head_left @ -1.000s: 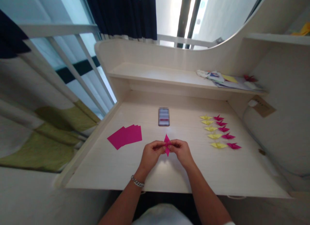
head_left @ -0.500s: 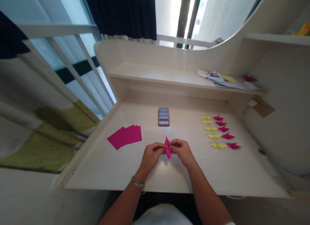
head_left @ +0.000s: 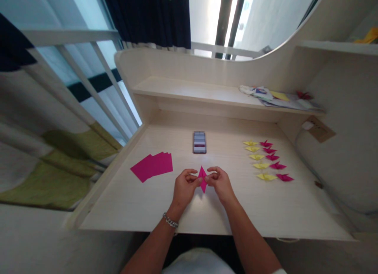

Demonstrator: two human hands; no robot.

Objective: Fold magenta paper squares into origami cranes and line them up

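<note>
A folded pink origami paper (head_left: 202, 173), a narrow diamond with a crease down its middle, is held upright just above the desk. My left hand (head_left: 186, 187) pinches its left side, the thumb pressed on the front face. On the other side my right hand (head_left: 220, 185) pinches the right edge the same way, its index finger lifted and bent. Flat sheets of pink paper (head_left: 153, 165) lie fanned out to the left of my hands. Two columns of finished paper cranes lie to the right, yellow cranes (head_left: 259, 166) beside pink cranes (head_left: 277, 166).
A phone (head_left: 199, 142) lies on the white desk (head_left: 132, 211) beyond my hands. Papers (head_left: 274, 96) rest on the shelf (head_left: 183, 89) at the back. A cable (head_left: 307, 165) runs down the right wall. Railing and curtains stand at the left.
The pink paper has turned so its diamond face shows more fully. Both index fingers have lifted away from it, while the thumbs stay on its front.
</note>
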